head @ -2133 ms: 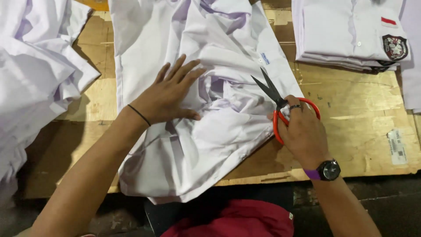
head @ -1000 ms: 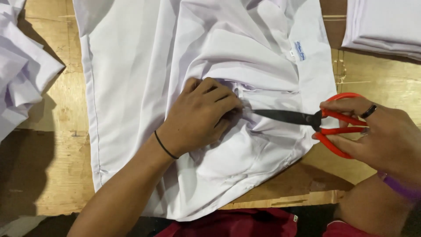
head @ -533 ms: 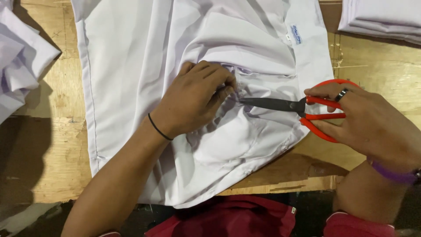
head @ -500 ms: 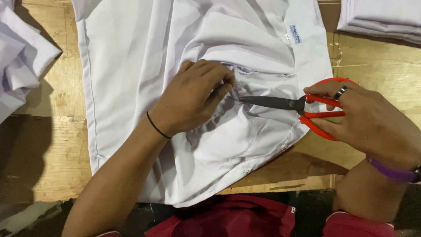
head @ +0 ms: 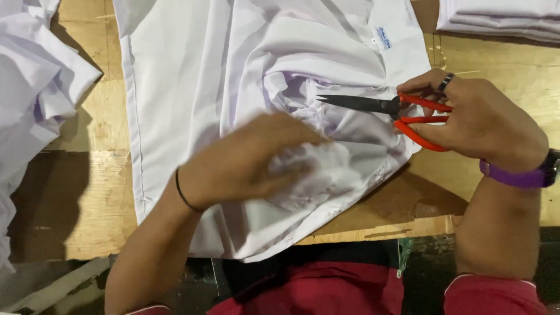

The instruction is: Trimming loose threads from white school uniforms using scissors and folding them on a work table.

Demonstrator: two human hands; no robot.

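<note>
White shirt (head: 192,87) spread on the wooden surface (head: 87,198), both hands working on it.

Left hand (head: 245,160), blurred, clenches a bunched fold of the fabric near the shirt's middle. Right hand (head: 475,119) grips red-handled scissors (head: 385,108), blades nearly closed, tips lying over the cloth. More white garments (head: 35,99) lie at the left; a folded stack (head: 501,20) sits top right.

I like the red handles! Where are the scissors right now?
In the head view, the scissors are on the right side, held in the right hand, with their dark blades lying over the white shirt and pointing toward the left hand.
</note>
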